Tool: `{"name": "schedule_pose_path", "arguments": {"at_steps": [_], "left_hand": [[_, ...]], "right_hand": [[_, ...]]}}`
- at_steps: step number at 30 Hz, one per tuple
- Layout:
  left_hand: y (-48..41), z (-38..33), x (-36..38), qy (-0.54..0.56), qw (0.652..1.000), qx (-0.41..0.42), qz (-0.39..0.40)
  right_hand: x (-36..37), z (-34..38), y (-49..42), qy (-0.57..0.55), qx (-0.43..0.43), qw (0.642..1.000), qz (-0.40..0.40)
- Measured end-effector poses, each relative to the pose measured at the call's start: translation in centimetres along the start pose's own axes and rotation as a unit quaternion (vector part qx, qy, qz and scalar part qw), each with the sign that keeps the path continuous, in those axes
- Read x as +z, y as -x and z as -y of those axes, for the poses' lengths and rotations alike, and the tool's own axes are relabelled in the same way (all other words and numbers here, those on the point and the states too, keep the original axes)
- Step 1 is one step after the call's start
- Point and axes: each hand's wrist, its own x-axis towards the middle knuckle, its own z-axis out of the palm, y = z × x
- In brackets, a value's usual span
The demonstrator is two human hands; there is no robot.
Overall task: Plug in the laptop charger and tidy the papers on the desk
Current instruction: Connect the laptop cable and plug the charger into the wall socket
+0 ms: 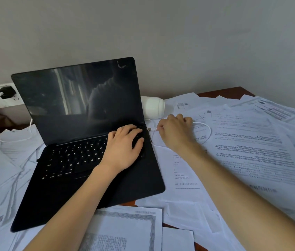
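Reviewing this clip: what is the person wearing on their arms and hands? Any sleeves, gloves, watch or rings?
Nothing shows. The left hand and right hand are bare, without gloves, and no ring is visible on the fingers that show. The left forearm and right forearm are uncovered down to the frame's lower edge: no sleeves, watch, bracelet or markings in view.

Office desk (233, 91) w/ laptop (88, 98), papers (252, 151)

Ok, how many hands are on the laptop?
1: the left hand rests on the keyboard's right end. The right hand pinches the cable plug beside the laptop, not touching it.
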Motion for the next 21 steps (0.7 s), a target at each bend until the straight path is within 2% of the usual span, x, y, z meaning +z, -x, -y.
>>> {"name": "schedule_pose_path", "arguments": {"at_steps": [5, 12, 15, 21], "left_hand": [[0.2, 0.0, -0.2, -0.001, 1.0, -0.002, 0.011], [0.1, -0.3, -0.3, -0.007, 1.0, -0.012, 0.017], [0.0, -0.1, -0.3, -0.006, 1.0, -0.01, 0.018], [0.1, -0.1, -0.3, -0.016, 1.0, -0.001, 0.011]], "right_hand": [[0.5, 0.1, 0.7, -0.022, -0.046, 0.999, -0.007], [0.7, 0.1, -0.2, -0.137, -0.015, 0.99, 0.011], [0.6, 0.3, -0.4, -0.142, -0.019, 0.99, 0.018], [-0.1, -0.1, -1.9, -0.187, -0.043, 0.978, 0.078]]}}
